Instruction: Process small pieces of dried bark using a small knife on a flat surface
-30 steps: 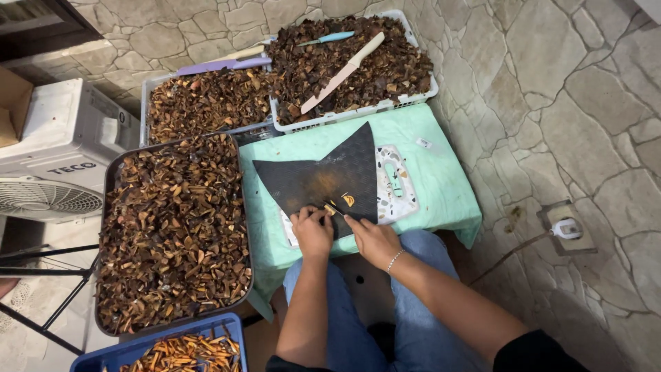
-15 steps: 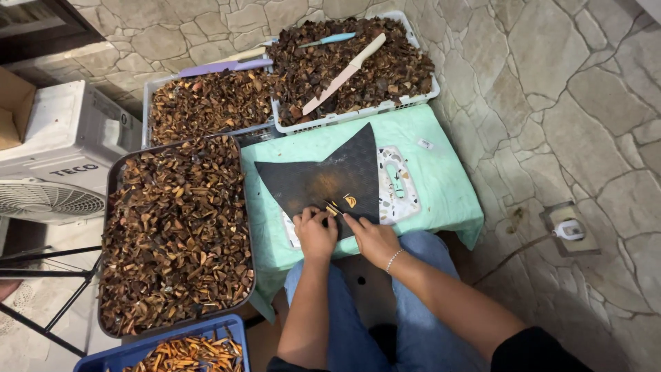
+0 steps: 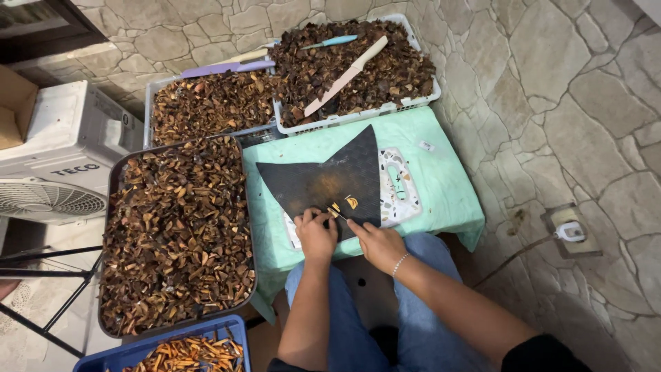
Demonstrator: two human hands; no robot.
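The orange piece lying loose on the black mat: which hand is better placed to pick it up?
Probably the right hand. The orange piece lies just above its fingers on the black mat, while the left hand is farther to the side and busy with small bits.

Small table under a mint-green cloth [image 3: 441, 189], on a floor of irregular stone paving [image 3: 551, 89]. On the cloth: a white speckled cutting board [image 3: 399, 187], partly covered by a dark textured mat [image 3: 330, 180] bearing a few small orange pieces [image 3: 350, 202]; a small white scrap [image 3: 427, 146] near the far right corner. Beyond and left of the table: white plastic basket [image 3: 420, 100], grey crate [image 3: 155, 89] and dark metal tray [image 3: 110, 200], each filled with brown husk pieces; a blue crate [image 3: 144, 348] holding orange strips
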